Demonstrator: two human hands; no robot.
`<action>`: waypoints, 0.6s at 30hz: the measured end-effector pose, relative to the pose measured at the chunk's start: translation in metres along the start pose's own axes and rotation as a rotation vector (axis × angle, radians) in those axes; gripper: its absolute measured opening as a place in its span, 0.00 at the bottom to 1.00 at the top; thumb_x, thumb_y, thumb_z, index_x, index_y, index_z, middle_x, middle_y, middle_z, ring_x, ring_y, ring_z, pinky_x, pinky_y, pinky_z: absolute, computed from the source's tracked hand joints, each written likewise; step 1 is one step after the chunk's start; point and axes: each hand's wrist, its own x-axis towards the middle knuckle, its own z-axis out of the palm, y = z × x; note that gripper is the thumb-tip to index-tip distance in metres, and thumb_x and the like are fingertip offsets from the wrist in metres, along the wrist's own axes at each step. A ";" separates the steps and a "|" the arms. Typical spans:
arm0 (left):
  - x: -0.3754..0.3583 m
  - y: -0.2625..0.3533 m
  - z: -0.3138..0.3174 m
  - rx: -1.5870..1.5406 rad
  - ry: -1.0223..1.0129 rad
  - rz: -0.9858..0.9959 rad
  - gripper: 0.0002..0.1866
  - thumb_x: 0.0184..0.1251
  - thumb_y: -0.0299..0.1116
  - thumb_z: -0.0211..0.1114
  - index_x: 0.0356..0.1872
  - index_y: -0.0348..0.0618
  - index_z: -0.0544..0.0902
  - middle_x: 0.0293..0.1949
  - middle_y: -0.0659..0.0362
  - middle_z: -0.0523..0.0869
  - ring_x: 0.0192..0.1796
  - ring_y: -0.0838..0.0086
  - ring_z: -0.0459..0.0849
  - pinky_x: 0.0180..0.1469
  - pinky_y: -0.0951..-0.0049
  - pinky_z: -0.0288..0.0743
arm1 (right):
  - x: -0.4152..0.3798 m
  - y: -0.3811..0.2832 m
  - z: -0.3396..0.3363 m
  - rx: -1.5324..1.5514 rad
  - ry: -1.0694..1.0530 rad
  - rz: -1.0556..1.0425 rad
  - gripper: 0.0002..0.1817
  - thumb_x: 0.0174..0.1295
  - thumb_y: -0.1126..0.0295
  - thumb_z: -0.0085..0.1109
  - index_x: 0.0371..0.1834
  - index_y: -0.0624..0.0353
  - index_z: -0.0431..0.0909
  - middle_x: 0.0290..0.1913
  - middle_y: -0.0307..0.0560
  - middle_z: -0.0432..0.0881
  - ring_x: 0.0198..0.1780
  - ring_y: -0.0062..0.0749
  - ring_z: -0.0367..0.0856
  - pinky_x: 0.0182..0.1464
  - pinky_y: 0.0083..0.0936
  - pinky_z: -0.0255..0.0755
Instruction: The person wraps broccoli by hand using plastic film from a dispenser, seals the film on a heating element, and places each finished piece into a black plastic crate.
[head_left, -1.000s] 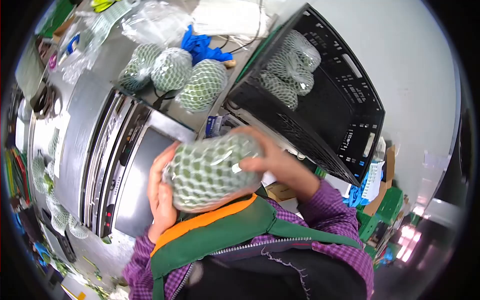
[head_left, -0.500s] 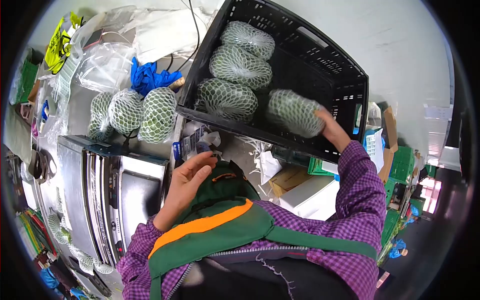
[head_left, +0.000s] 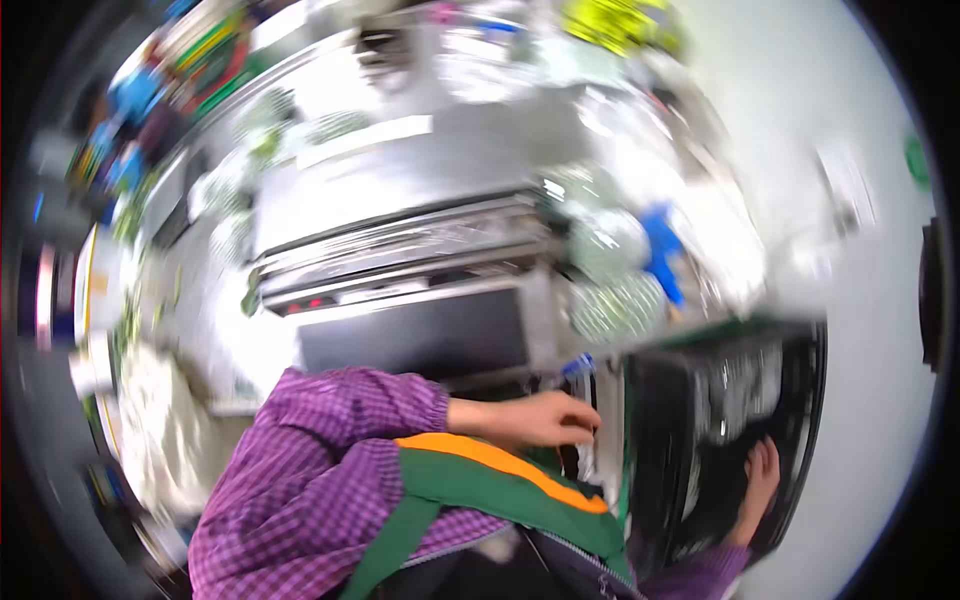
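Blurred by motion, my left hand [head_left: 545,418] is in front of my body, fingers loosely bent and nothing visible in it, near the left side of a black crate [head_left: 655,450]. Over the inside of this crate is my right hand [head_left: 762,478], its fingers extended and holding nothing. Pale netted items [head_left: 745,390] lie in the upper part of the crate, too smeared to count. Outside it, netted green fruits [head_left: 618,307] form a column on the metal surface, beside a blue cloth [head_left: 662,252].
A metal machine with a dark panel [head_left: 415,332] stands in front of my left arm. More netted items [head_left: 232,238] lie at the far left. Clear plastic [head_left: 640,150] and a yellow bag [head_left: 610,22] are at the back. A whitish cloth bundle [head_left: 165,430] is at lower left.
The view has swung left, so the crate now appears at the lower right. My right hand has let go of the netted fruit it held in the crate. My left hand remains empty.
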 end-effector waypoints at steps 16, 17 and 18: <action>-0.346 0.016 -0.251 -0.047 1.439 0.257 0.15 0.67 0.28 0.60 0.54 0.38 0.77 0.46 0.59 0.83 0.48 0.79 0.80 0.52 0.77 0.74 | -0.100 -0.471 0.606 0.011 -1.298 -0.641 0.14 0.65 0.70 0.55 0.51 0.66 0.75 0.39 0.47 0.83 0.34 0.23 0.80 0.38 0.18 0.75; -0.375 0.006 -0.279 0.112 1.558 0.226 0.15 0.67 0.28 0.60 0.54 0.38 0.77 0.46 0.59 0.83 0.48 0.78 0.80 0.52 0.77 0.74 | -0.116 -0.483 0.645 -0.002 -1.377 -0.655 0.15 0.65 0.70 0.55 0.51 0.66 0.75 0.39 0.46 0.83 0.34 0.22 0.80 0.37 0.18 0.75; -0.401 -0.004 -0.306 0.113 1.643 0.236 0.16 0.65 0.29 0.63 0.53 0.36 0.78 0.44 0.57 0.84 0.46 0.78 0.81 0.50 0.76 0.75 | -0.131 -0.495 0.684 -0.013 -1.454 -0.669 0.15 0.65 0.70 0.55 0.52 0.65 0.75 0.39 0.46 0.83 0.34 0.21 0.80 0.36 0.17 0.74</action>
